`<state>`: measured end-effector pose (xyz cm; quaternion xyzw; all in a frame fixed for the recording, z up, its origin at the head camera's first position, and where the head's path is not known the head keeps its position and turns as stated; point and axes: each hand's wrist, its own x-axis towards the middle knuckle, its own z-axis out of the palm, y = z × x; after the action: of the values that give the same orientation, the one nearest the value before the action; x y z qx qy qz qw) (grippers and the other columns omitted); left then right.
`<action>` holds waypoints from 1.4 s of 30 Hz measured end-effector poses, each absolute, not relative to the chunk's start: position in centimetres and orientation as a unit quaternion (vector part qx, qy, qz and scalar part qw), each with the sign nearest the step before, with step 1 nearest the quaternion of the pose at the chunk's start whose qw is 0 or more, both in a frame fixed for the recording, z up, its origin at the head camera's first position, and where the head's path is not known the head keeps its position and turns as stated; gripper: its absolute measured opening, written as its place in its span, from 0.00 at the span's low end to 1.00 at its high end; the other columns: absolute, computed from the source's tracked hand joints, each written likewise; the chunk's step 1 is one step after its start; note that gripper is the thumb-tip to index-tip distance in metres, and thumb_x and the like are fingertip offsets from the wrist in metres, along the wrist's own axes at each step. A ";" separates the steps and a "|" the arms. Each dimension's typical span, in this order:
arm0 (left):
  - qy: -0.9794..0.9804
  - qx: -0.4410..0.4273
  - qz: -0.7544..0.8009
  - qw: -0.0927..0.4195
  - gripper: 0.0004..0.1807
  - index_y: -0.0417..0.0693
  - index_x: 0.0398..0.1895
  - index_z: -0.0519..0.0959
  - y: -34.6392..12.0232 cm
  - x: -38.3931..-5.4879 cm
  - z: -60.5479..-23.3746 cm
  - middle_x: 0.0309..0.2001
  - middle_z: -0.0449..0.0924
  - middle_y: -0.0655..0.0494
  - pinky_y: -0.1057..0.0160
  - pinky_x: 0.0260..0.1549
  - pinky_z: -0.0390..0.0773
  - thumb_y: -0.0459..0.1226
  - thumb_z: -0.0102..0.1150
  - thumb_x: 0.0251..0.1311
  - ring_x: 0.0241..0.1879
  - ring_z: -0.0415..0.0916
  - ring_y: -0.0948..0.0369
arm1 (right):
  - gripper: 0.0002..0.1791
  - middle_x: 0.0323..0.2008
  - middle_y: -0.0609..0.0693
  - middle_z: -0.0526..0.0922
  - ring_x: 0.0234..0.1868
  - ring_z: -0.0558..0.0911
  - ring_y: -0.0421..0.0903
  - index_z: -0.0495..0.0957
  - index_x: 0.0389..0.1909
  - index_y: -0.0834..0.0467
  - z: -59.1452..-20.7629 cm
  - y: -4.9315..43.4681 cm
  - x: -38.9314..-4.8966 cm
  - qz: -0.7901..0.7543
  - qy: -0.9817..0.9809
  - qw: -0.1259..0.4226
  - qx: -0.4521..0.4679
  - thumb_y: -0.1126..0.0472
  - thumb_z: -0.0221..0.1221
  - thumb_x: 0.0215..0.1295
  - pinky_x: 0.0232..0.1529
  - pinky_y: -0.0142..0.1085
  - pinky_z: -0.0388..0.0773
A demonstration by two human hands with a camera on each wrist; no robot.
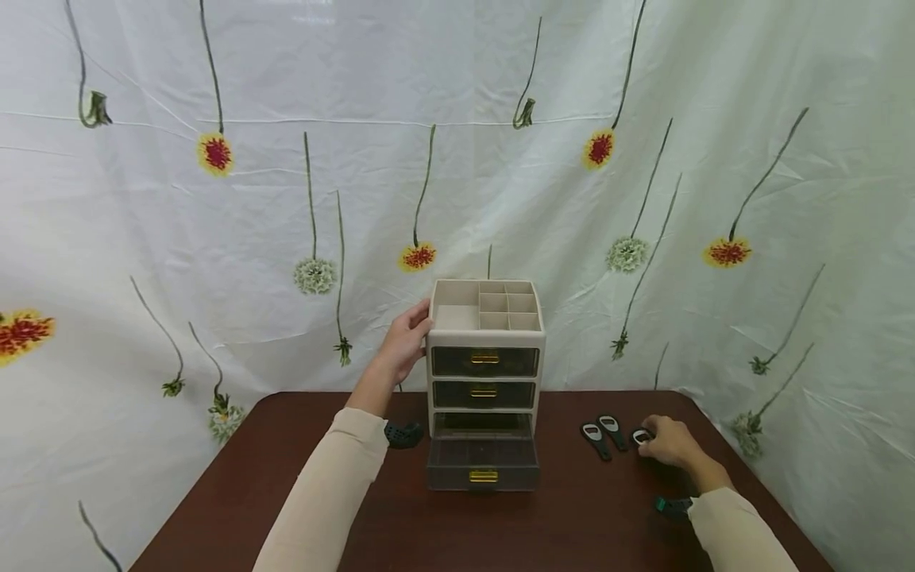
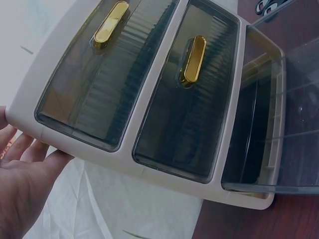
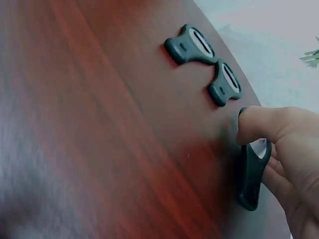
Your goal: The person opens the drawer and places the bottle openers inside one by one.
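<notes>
A cream desktop organizer (image 1: 486, 338) with dark see-through drawers stands at the table's middle. Its bottom drawer (image 1: 483, 475) is pulled out; the upper two are closed. My left hand (image 1: 406, 342) rests against the organizer's upper left side, fingers along the wall in the left wrist view. At the right, my right hand (image 1: 672, 443) pinches a small black paddle-shaped tool (image 3: 253, 174) with a whitish oval head, thumb over the head. Two matching tools, one (image 3: 192, 46) with a dark slot showing in its oval and another (image 3: 225, 83), lie beside it on the table.
The dark reddish-brown table (image 1: 572, 524) has rounded back corners. Behind it hangs a pale cloth (image 1: 372, 199) printed with flowers. The organizer's top has an open tray (image 1: 457, 316) and several small compartments. Its drawers carry gold handles (image 1: 483, 393).
</notes>
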<state>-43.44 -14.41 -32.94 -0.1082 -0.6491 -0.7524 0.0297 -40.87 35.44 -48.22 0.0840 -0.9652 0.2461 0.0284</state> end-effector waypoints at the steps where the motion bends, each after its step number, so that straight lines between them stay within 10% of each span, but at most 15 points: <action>1: -0.649 -0.111 -0.752 0.030 0.30 0.43 0.83 0.54 -14.4 -43.4 -32.9 0.80 0.54 0.45 0.37 0.66 0.64 0.31 0.41 0.82 0.75 0.57 0.47 | 0.28 0.51 0.72 0.80 0.52 0.78 0.70 0.75 0.57 0.77 -48.2 35.6 -40.8 0.246 -0.965 0.032 0.084 0.65 0.70 0.59 0.47 0.58 0.78; 42: -0.649 -0.104 -0.753 0.033 0.29 0.45 0.83 0.56 -14.3 -43.6 -33.2 0.79 0.58 0.46 0.36 0.66 0.64 0.32 0.42 0.81 0.74 0.59 0.48 | 0.27 0.42 0.47 0.87 0.40 0.85 0.44 0.80 0.60 0.67 -40.6 24.1 -39.8 0.259 -0.911 0.004 0.322 0.65 0.68 0.57 0.36 0.40 0.80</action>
<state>-43.62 -14.29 -33.17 -0.1043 -0.6493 -0.7526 0.0332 -39.77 24.10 -40.56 0.3217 -0.9108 0.2587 0.0039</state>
